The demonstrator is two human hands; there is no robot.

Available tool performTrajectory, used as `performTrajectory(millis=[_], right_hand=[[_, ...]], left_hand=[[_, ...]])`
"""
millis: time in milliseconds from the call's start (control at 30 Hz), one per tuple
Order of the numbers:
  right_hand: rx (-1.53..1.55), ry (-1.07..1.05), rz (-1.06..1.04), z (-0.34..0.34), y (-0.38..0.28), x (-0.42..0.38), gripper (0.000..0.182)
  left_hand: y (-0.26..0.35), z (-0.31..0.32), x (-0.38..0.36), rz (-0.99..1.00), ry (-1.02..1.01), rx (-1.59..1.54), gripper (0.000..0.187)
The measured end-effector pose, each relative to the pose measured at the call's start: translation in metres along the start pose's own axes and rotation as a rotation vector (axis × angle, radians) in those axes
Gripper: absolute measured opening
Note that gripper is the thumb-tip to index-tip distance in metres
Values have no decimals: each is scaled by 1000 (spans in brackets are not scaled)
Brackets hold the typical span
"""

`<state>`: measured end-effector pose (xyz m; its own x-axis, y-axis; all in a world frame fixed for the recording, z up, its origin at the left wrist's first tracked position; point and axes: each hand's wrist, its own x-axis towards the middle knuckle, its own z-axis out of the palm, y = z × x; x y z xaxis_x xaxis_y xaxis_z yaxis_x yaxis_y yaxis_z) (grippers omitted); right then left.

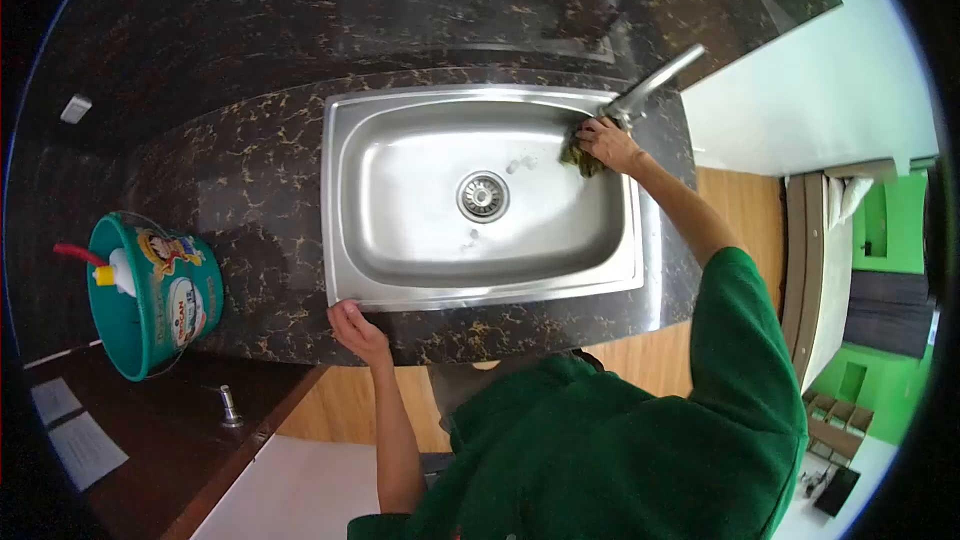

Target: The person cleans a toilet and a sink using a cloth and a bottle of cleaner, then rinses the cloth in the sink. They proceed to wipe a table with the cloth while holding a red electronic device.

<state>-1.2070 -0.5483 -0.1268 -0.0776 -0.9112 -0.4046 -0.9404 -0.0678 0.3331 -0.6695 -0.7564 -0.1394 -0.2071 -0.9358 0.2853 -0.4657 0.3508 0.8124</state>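
A steel sink (400, 195) with a round drain (483, 197) is set in the dark marbled counter (270, 210). At its upper right corner, beside the faucet (655, 80), my right hand (608, 143) is closed on a dark greenish cloth (580, 157), pressed against the inner wall of the basin. My left hand (360, 332) rests at the sink's lower left corner, on the counter's front edge, with its fingers partly bent and nothing visible in it. Small wet marks show on the basin floor.
On the counter's left stands a teal bucket (205, 285) holding a white bottle with a yellow cap and something red. Nearer me at the left, a small metal fitting (230, 407) and papers (88, 448) lie on a dark brown surface. Furniture is visible at far right.
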Motion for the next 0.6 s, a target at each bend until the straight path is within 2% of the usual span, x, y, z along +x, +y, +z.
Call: performTrajectory(millis=[67, 133, 167, 233, 300, 367, 433, 567, 600], right_hand=[[142, 288, 65, -14, -9, 30, 31], [286, 501, 183, -59, -40, 41, 43], [369, 596, 275, -57, -48, 46, 50], [494, 627, 544, -64, -48, 44, 55], [559, 790, 694, -68, -44, 44, 66], [412, 789, 684, -35, -34, 51, 70], [335, 737, 608, -24, -39, 75, 64], [481, 1014, 479, -54, -82, 164, 62], [557, 1107, 404, -76, -94, 189, 54]], left_hand=[[-4, 2, 2, 21, 10, 15, 30], [-2, -1, 2, 21, -16, 54, 28], [-4, 0, 2, 21, -12, 49, 28], [-9, 1, 1, 26, -9, 40, 29], [-8, -2, 2, 21, -20, 49, 30], [-2, 0, 4, 23, -10, 45, 31], [-1, 1, 5, -2, -13, 52, 30], [-3, 0, 2, -10, -27, 77, 30], [-4, 1, 2, -1, -32, 84, 30]])
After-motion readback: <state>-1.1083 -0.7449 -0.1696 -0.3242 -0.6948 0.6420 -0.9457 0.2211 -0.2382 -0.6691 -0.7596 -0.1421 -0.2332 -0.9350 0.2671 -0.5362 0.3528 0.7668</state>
